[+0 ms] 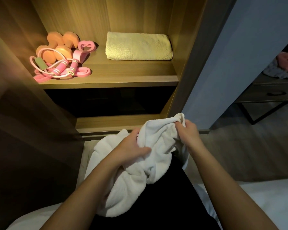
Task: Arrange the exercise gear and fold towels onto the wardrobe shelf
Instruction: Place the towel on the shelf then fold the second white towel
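A crumpled white towel hangs bunched in front of my body. My left hand grips a fold near its middle. My right hand pinches its upper corner a little higher and to the right. On the lit wardrobe shelf a folded towel lies flat at the right. At the left of the shelf sit two orange dumbbells, a pink jump rope, a pink band and a pink heart-shaped grip.
Below the shelf is a dark compartment and a lower wooden ledge. The wardrobe's side panel and a blue-grey wall stand to the right. A dark drawer unit with pink cloth on top is at the far right. White bedding lies under my arms.
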